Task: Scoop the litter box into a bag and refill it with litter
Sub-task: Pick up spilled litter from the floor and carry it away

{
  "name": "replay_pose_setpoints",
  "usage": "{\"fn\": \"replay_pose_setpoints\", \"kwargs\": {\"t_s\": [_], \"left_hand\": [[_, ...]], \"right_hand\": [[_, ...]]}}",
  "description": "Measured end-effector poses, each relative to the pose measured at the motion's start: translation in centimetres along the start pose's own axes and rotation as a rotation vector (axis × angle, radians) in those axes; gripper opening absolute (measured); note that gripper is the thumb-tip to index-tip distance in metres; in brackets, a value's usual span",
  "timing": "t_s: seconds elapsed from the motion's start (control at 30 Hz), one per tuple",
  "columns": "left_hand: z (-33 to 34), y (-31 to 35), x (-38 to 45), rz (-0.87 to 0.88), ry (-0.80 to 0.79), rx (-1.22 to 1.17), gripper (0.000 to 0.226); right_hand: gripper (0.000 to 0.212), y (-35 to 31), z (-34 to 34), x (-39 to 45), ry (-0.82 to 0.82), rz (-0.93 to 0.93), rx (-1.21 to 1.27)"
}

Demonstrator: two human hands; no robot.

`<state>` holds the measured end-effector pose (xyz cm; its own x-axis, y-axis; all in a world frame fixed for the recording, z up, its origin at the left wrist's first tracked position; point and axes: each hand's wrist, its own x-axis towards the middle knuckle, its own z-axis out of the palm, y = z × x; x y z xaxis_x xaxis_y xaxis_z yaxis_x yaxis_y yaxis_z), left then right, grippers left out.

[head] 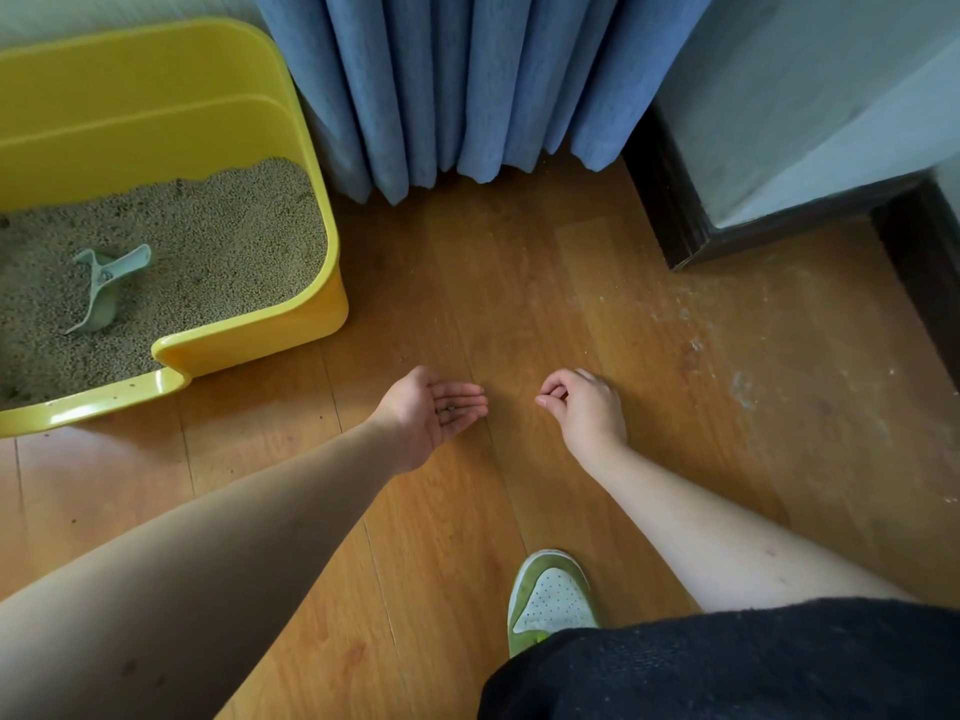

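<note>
A yellow litter box (249, 330) stands on the wood floor at the left, holding grey-brown litter (208, 241). A pale green scoop (104, 288) lies in that litter. My left hand (431, 407) is held palm up just above the floor, right of the box's low front lip, fingers straight, with a few litter grains (449, 409) in the palm. My right hand (587, 407) hovers a short way to its right with fingers curled, thumb and forefinger tips pinched together. Nothing can be made out between those fingertips. No bag is in view.
A blue curtain (467, 85) hangs to the floor behind the box. A dark baseboard (670, 200) and wall corner jut out at the right. Pale dust and specks (743, 387) mark the floor there. My green shoe (550, 595) is planted below my hands.
</note>
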<state>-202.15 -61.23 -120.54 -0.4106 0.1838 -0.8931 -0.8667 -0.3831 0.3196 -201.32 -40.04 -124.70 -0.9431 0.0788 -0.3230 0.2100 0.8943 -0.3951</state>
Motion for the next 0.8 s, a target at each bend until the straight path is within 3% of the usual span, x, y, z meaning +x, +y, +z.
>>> {"fn": "replay_pose_setpoints", "kwargs": {"t_s": [0.33,0.47,0.63,0.8], "left_hand": [[-0.6,0.5,-0.2,0.004,0.008,-0.018,0.052],[-0.4,0.4,0.0,0.01,0.014,-0.014,0.052],[0.5,0.2,0.1,0.002,-0.029,-0.022,0.048],[1.8,0.3,0.0,0.019,-0.058,-0.029,0.036]], "right_hand": [[0.009,-0.1,0.0,0.3,-0.046,-0.019,-0.05],[0.009,-1.4,-1.4,0.0,-0.014,0.003,0.062],[0.008,-6.9,-3.1,-1.9,-0.019,-0.235,0.237],[0.01,-8.4,-3.2,-2.9,0.026,-0.415,0.142]]}}
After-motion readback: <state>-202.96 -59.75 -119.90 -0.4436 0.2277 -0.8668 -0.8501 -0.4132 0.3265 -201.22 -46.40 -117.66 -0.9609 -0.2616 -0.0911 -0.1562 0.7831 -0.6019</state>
